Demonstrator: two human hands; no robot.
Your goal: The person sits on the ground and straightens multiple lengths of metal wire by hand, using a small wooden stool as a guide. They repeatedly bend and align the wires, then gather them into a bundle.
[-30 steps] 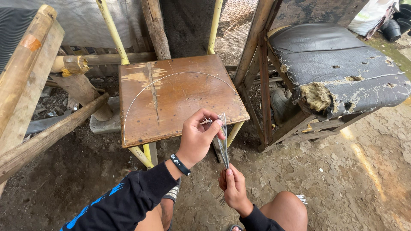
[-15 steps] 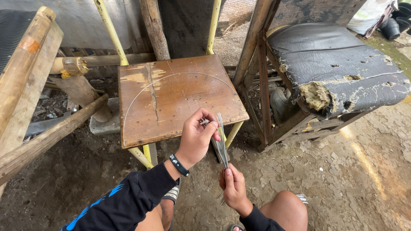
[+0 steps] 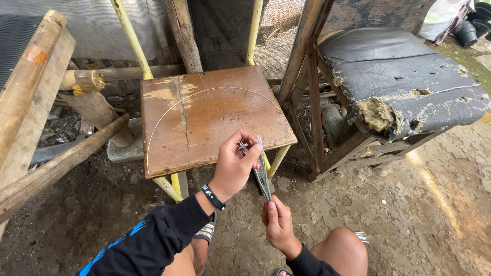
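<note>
Head view: left hand [image 3: 234,166] and right hand [image 3: 277,224] grip pinch thin strips [image 3: 263,171] between them.

The left hand [image 3: 234,166] is raised toward twelve o'clock, fingers curled and pinched at the tips, its black-sleeved forearm running back toward seven o'clock. The right hand [image 3: 279,222] sits below it at about five o'clock, closed in a fist, thumb up.

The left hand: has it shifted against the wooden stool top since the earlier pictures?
No. The left hand sits at the same front edge of the wooden stool top, pinching the thin metal strips as before.
</note>
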